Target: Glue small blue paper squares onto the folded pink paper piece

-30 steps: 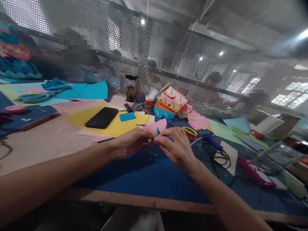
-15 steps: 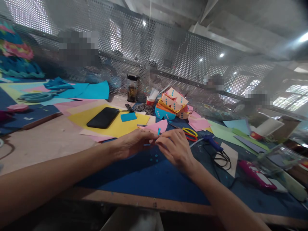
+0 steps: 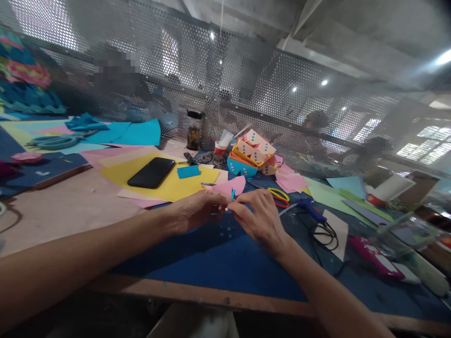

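Observation:
My left hand [image 3: 197,211] and my right hand [image 3: 259,216] meet fingertip to fingertip above the blue table mat. A narrow blue paper strip [image 3: 233,193] sticks up between them, by my left thumb and fingers, which are closed on it. The fingers of my right hand are pinched together right beside the strip; what is between them is too small to make out. Just behind the fingertips is a pink paper piece [image 3: 234,184]; whether I touch it is hidden. Tiny blue paper bits [image 3: 227,230] lie on the mat below my hands.
Beyond my hands stand stacked paper pieces with dots [image 3: 252,150]. Yellow-and-red-handled scissors [image 3: 280,196] and a glue gun [image 3: 312,209] with its cord lie to the right. A black phone [image 3: 151,172] and a blue paper rectangle [image 3: 188,171] rest on yellow paper at left.
My hands stay almost in place, with only a slight shift of the fingers around the blue strip. Nothing on the table has visibly moved.

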`<state>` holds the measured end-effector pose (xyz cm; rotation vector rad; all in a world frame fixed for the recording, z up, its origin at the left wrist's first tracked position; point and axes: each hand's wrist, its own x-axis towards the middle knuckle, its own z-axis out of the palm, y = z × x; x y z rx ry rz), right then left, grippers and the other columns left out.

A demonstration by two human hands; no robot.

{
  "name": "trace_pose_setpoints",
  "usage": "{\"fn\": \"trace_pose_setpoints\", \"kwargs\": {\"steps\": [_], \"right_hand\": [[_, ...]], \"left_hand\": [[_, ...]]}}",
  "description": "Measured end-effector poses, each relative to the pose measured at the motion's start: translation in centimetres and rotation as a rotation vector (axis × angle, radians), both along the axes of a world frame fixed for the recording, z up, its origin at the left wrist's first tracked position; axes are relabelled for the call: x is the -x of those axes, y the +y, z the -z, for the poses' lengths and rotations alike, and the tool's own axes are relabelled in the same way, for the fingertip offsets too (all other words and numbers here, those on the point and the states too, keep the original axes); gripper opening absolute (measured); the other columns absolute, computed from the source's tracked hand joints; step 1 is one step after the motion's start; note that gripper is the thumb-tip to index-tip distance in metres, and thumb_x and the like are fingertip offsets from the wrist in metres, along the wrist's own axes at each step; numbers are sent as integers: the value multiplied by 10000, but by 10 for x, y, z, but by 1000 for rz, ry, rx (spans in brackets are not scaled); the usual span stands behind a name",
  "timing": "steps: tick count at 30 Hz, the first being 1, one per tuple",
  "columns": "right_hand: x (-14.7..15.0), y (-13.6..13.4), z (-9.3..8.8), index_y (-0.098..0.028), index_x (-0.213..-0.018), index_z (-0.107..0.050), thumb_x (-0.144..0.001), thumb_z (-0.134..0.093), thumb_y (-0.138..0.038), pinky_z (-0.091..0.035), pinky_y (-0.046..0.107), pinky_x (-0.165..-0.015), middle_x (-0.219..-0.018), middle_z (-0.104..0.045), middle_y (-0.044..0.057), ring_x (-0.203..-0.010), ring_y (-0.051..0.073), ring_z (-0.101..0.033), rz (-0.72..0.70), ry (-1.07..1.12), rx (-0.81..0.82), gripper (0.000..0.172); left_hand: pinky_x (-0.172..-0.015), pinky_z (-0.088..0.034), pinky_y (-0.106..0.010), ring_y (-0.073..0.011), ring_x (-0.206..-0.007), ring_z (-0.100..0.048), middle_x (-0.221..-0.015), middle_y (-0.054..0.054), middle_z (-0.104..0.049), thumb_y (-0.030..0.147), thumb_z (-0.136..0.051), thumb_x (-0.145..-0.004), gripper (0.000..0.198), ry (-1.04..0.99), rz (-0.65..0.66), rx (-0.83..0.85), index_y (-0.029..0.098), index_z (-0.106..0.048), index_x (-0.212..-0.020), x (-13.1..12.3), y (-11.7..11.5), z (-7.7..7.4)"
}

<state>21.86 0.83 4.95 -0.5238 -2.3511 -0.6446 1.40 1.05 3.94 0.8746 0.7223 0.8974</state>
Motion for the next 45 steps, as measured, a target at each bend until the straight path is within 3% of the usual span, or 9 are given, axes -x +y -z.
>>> {"fn": "trace_pose_setpoints", "kwargs": {"steps": [10,25,32,38,45], "right_hand": [[2,-3,-4,-202,-1009,-642,-954,-606,-211,-409,371,-863,-946,-680,40,-870,178,-576,-38,57,39,66],[4,-4,3,-211,-1040,-606,-947,-612,-203,-409,377,-864,-981,-660,42,-919,183,-582,-107,123,240,94],[4,-2,5,-213,-1119,-601,-942,-621,-215,-420,375,-867,-981,-666,50,-911,185,-584,-89,152,164,178],[2,-3,5,-220,-1085,-631,-941,-624,-225,-420,383,-872,-979,-661,47,-910,187,-587,-74,138,171,144],[5,-3,5,-240,-1025,-638,-929,-642,-220,-435,374,-862,-945,-664,31,-929,185,-607,-88,329,244,98]], "left_hand": [[-750,-412,-274,-144,-765,-520,-754,3,-602,245,-747,-753,103,25,52,-44,159,-696,-730,0,-1,0],[-831,-440,-313,-158,-825,-558,-841,-16,-614,342,-774,-765,197,114,-41,-233,159,-705,-790,1,-2,-3],[-794,-450,-295,-150,-789,-564,-823,-20,-630,373,-781,-762,225,161,-81,-280,159,-721,-795,0,-2,-3],[-758,-452,-288,-151,-752,-563,-798,-27,-639,361,-776,-760,210,182,-96,-315,160,-718,-775,-1,-2,-3],[-695,-442,-277,-133,-678,-542,-765,-26,-646,354,-761,-763,202,203,-122,-359,158,-720,-786,-1,-2,-2]]}}
